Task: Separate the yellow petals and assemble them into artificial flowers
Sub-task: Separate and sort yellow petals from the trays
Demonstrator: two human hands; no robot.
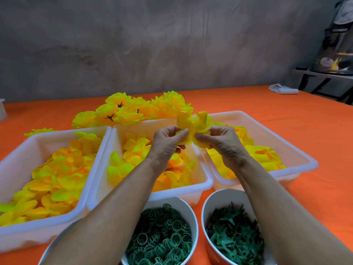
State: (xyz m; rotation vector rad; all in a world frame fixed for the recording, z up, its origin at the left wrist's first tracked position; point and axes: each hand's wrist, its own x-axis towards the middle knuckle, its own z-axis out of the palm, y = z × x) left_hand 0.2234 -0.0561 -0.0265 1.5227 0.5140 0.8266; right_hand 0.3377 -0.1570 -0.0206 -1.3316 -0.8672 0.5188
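An orange-covered table (267, 115) filled the lower view beneath a grey wall. On it stood three white plastic tubs side by side. The left tub (17, 150), at about nine o'clock from the hands, held a deep heap of loose yellow petals (57, 175). The middle tub (118, 138), directly beneath the hands, and the right tub (277, 138), toward three o'clock, held yellow petals too. At eleven to twelve o'clock, behind the tubs, lay a pile of finished yellow flowers (129, 111), some turned to show dark green star backs. At six o'clock sat two round white bowls: one of green plastic rings (162, 240) and, just beside it at five o'clock, one of green star-shaped calyx pieces (233, 234). A small white bundle (282, 89) lay far off at two o'clock.

Above the middle tub, the left hand (166, 142) and the right hand (221, 140) were raised close together, each with thumb and fingers curled and pinching one side of a cluster of yellow petals (193, 127) held between them, clear of the tubs.
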